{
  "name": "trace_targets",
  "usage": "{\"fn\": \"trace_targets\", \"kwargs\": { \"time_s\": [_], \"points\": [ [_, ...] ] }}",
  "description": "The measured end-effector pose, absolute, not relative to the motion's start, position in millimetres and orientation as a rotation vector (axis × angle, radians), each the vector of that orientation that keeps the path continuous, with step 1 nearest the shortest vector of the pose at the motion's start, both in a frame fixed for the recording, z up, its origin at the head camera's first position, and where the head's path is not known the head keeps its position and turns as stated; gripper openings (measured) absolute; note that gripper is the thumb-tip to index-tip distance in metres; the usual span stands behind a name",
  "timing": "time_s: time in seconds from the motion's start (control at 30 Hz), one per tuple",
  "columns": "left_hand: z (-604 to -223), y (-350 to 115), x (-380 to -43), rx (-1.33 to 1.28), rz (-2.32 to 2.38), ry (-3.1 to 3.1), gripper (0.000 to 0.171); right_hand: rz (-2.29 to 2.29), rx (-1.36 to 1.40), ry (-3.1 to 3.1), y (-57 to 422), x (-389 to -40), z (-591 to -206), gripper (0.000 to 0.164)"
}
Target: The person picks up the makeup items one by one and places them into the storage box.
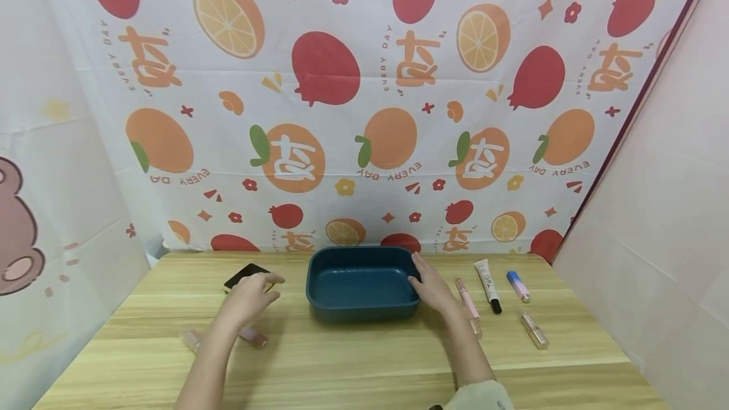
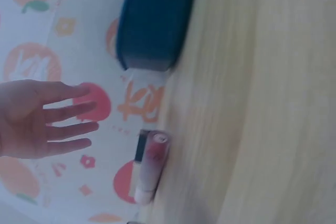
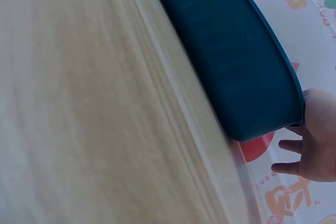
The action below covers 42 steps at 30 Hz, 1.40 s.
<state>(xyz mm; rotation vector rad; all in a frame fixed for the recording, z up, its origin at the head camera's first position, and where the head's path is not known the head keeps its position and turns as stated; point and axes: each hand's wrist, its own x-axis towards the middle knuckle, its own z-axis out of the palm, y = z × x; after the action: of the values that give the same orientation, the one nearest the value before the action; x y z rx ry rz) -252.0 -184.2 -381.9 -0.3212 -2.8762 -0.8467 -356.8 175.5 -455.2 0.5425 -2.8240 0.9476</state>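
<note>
A dark blue rectangular basin (image 1: pixel 364 315) sits at the back middle of the table. My right hand (image 1: pixel 431 286) touches its right end at the rim. In the right wrist view this hand (image 3: pixel 321 135) is beside the basin's (image 3: pixel 247 72) corner, with some fingers straight and apart from it. To the left of the basin, my left hand (image 1: pixel 249 301) hovers with spread fingers, holding nothing, in front of a flat black-topped object (image 1: pixel 243 273). The left wrist view shows that hand (image 2: pixel 44 119) apart from the basin (image 2: pixel 157 19) and a pinkish tube (image 2: pixel 154 163).
On the right lie a white squeeze tube (image 1: pixel 487 285) with a black cap, a pink tube (image 1: pixel 467 299), a blue-and-pink tube (image 1: pixel 518 286) and a clear tube (image 1: pixel 534 330). Near the left forearm lie a pinkish tube (image 1: pixel 253 336) and a blurred pale one (image 1: pixel 191 339). A fruit-print curtain (image 1: pixel 353 201) hangs behind.
</note>
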Motion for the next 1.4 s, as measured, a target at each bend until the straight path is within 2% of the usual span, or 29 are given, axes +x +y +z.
{"fn": "trace_targets", "kwargs": {
  "time_s": [0.3, 0.5, 0.7, 0.83, 1.1, 1.4],
  "points": [
    [-381.9, -202.6, -240.7, -0.351, -0.749, -2.962, 0.019, 0.974, 0.542, -2.812, 176.6, -358.8, -455.8, 0.055],
    [-391.4, -211.1, -239.8, -0.307, -0.822, -3.030, 0.025, 0.965, 0.542, -2.817, 177.4, -358.8, -456.4, 0.055],
    [-405.4, -220.7, -237.3, -0.253, -0.898, -3.047, 0.048, 0.973, 0.548, -2.819, 176.3, -357.5, -455.4, 0.055],
    [-409.6, -223.7, -238.2, -0.266, -0.902, -3.052, 0.044, 0.982, 0.533, -2.828, 175.8, -356.6, -453.6, 0.056],
    [-420.6, -225.5, -240.5, -0.309, -0.980, -3.054, 0.025, 0.990, 0.528, -2.827, 175.5, -355.3, -452.8, 0.056],
    [-430.3, -227.4, -245.5, -0.330, -1.095, -3.035, 0.019, 1.007, 0.509, -2.839, 176.2, -355.6, -453.9, 0.056]
  ]
}}
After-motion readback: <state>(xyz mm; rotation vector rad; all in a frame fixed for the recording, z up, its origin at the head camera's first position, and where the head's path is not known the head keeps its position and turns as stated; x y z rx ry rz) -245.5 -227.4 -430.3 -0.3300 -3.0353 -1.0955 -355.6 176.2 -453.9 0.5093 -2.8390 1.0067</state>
